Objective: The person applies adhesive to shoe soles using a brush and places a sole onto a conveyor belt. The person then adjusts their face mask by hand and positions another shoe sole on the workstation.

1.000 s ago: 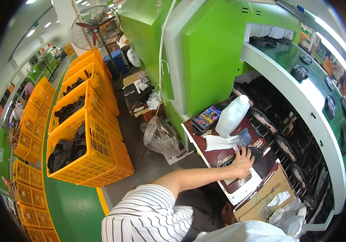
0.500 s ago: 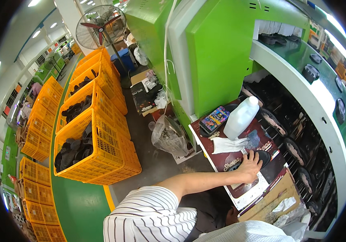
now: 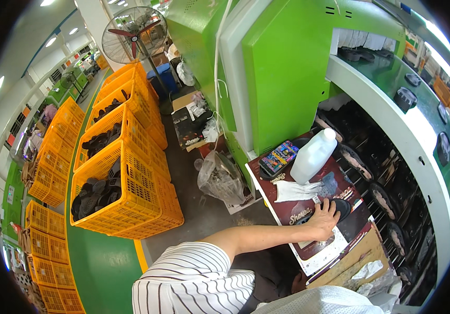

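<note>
My left hand (image 3: 323, 221) lies on a dark shoe sole (image 3: 342, 209) on the maroon printed cardboard (image 3: 301, 251) that covers the work table. Its fingers are spread over the sole and hide much of it. Just beyond the hand are a white cloth (image 3: 294, 191) and a large whitish plastic bottle (image 3: 313, 157), standing with its cap on. A phone in a colourful case (image 3: 280, 158) lies left of the bottle. My right hand cannot be made out; a small patch of skin (image 3: 299, 281) shows below the table edge, too little to identify.
A dark rack (image 3: 379, 199) with several soles stands right of the table, under a green conveyor (image 3: 419, 110) with a pale curved frame. A green machine (image 3: 282, 78) rises behind. Yellow crates (image 3: 146, 204) of dark soles, a clear bag (image 3: 220, 178) and a fan (image 3: 134, 36) are left.
The view has shifted slightly. My left hand stays on the sole, a little nearer to me, and its fingers remain spread.
</note>
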Tool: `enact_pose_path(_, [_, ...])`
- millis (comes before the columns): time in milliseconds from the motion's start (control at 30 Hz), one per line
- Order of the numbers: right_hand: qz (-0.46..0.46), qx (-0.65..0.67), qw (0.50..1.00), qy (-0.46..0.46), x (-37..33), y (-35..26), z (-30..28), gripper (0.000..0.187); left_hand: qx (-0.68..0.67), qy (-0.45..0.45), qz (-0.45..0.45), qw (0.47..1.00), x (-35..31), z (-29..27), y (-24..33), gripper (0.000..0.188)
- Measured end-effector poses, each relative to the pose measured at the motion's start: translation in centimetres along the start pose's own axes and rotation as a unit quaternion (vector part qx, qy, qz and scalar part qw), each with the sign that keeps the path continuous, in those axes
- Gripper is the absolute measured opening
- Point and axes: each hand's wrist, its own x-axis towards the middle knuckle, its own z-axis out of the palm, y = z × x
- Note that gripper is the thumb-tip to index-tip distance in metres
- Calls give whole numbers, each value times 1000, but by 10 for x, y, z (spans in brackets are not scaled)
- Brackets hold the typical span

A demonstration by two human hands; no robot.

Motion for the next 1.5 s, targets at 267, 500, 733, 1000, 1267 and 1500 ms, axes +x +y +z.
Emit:
enact_pose_path(267, [-44, 9, 998, 45, 5, -27, -25, 18, 11, 1, -2, 1000, -2, 2, -2, 72])
enact_pose_path(500, [50, 35, 996, -69, 2, -18, -24, 26, 16, 11, 5, 1000, -1, 5, 0, 72])
enact_pose_path(733, [67, 71, 990, -98, 2, -9, -15, 28, 10, 10, 2, 1000, -2, 3, 0, 71])
enact_pose_path(1000, [54, 48, 988, -136, 7, -25, -34, 29, 7, 13, 1, 1000, -1, 5, -2, 70])
enact_pose_path(1267, [16, 85, 993, -82, -1, -6, -19, 29, 8, 25, 9, 1000, 0, 8, 2, 71])
enact_pose_path(1500, [84, -14, 991, -106, -3, -31, -27, 24, 7, 8, -11, 1000, -4, 3, -7, 72])
